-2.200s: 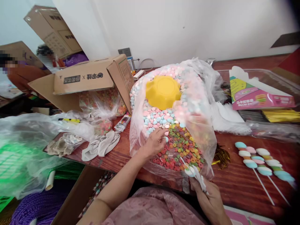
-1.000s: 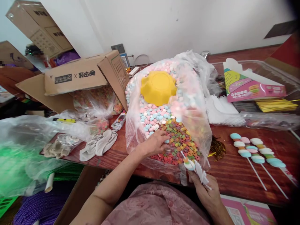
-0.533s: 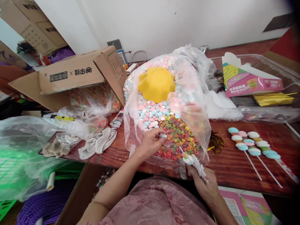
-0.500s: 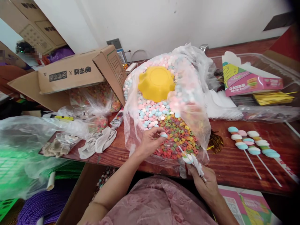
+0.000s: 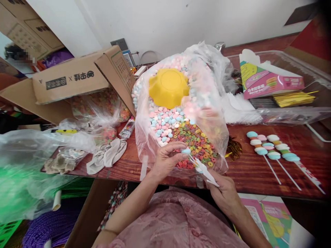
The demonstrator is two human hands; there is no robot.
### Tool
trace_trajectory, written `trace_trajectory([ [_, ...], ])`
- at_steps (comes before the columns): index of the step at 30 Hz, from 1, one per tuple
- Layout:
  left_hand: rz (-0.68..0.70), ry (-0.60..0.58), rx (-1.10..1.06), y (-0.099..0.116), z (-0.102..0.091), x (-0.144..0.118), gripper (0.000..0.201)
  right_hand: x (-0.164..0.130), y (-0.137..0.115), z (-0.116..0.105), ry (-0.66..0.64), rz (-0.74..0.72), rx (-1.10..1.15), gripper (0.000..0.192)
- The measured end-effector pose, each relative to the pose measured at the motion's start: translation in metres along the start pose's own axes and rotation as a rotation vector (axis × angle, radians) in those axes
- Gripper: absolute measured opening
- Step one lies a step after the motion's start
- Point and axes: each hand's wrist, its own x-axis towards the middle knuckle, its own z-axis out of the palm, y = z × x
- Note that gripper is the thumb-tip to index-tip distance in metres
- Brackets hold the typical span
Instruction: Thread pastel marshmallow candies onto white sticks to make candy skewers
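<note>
Between thumb and fingers, my left hand [image 5: 167, 159] pinches a pale blue marshmallow [image 5: 186, 151] close to the tip of a white stick. My right hand [image 5: 225, 188] grips several white sticks [image 5: 210, 176], pointing up and to the left. Small candies [image 5: 198, 168] are threaded near the upper end, partly blurred. Beneath both hands lies a heap of colourful ring gummies [image 5: 198, 139] in a clear plastic bag [image 5: 141, 137]. Pink, blue and white marshmallows [image 5: 160, 121] fill the bag behind them, with a yellow scalloped bowl [image 5: 169, 88] upside down on top.
Three candy skewers [image 5: 261, 144] lie on the red-brown table [image 5: 240, 172] at right. Behind them a clear tray [image 5: 279, 115] holds a pink carton [image 5: 271, 84] and gold ties [image 5: 294, 98]. An opened cardboard box [image 5: 72, 77] and grey gloves [image 5: 107, 156] are at left.
My left hand has moved right with the marshmallow, up to the stick's tip. My right hand has tilted the sticks further left. The view has shifted slightly.
</note>
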Motion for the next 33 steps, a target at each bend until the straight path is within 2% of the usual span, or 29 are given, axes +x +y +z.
trace_trajectory([
  [7, -0.091, 0.122, -0.127, -0.014, 0.007, -0.003, 0.03, -0.004, -0.002, -0.001, -0.009, -0.031, -0.037, 0.027],
  [11, -0.072, 0.151, -0.132, -0.019, 0.009, -0.005, 0.035, -0.005, -0.004, 0.001, 0.003, -0.017, -0.051, 0.026],
  [15, -0.03, 0.147, -0.058, -0.019, 0.011, -0.008, 0.031, -0.005, -0.002, 0.002, -0.012, -0.018, -0.052, 0.026],
  [19, 0.111, 0.131, 0.061, -0.021, 0.011, -0.012, 0.025, -0.007, -0.001, 0.004, 0.005, 0.015, -0.076, 0.028],
  [23, 0.4, 0.106, 0.246, -0.026, 0.008, -0.012, 0.025, -0.007, -0.002, 0.005, 0.008, 0.062, -0.088, 0.027],
  [27, 0.671, 0.024, 0.478, -0.028, 0.005, -0.009, 0.028, -0.006, -0.005, 0.007, -0.006, 0.098, -0.083, 0.026],
  [33, 0.753, 0.0, 0.584, -0.027, 0.002, -0.008, 0.028, -0.002, -0.014, 0.013, 0.031, 0.072, -0.008, 0.025],
])
